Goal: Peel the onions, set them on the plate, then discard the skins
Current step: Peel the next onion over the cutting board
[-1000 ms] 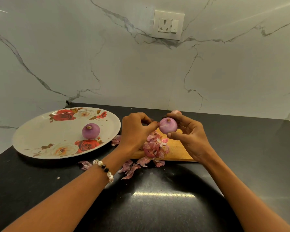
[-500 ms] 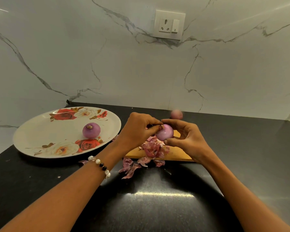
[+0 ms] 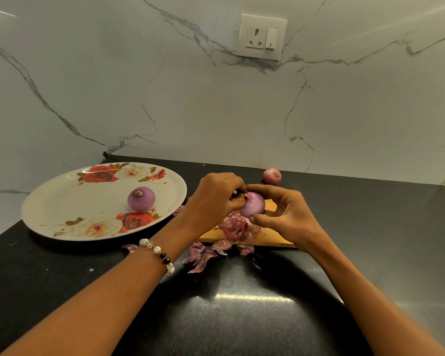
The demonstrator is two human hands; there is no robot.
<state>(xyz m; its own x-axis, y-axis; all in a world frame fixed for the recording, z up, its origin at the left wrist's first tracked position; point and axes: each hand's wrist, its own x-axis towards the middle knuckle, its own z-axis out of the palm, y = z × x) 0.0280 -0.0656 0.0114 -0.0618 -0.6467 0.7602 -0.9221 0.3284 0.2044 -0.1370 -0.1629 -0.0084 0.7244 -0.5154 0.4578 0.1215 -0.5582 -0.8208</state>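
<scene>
My right hand (image 3: pixel 285 217) grips a purple onion (image 3: pixel 253 207) between thumb and fingers, just above the wooden cutting board (image 3: pixel 272 237). My left hand (image 3: pixel 215 199) pinches at the onion's top, where a small scrap of skin sticks out. A peeled onion (image 3: pixel 141 199) rests on the floral plate (image 3: pixel 62 209) at the left. An onion in its skin (image 3: pixel 272 176) lies on the counter behind my hands. Loose pink skins (image 3: pixel 235 228) are piled on the board, and more skins (image 3: pixel 203 255) lie on the counter in front of it.
The black counter (image 3: pixel 242 317) meets a white marble wall with a socket (image 3: pixel 261 37) behind. A skin scrap (image 3: pixel 130 247) lies near my left wrist. Small crumbs dot the counter at the left.
Both hands have lowered the onion slightly toward the board. My left fingers have closed in on the onion's top, and the whole onion behind has come into view.
</scene>
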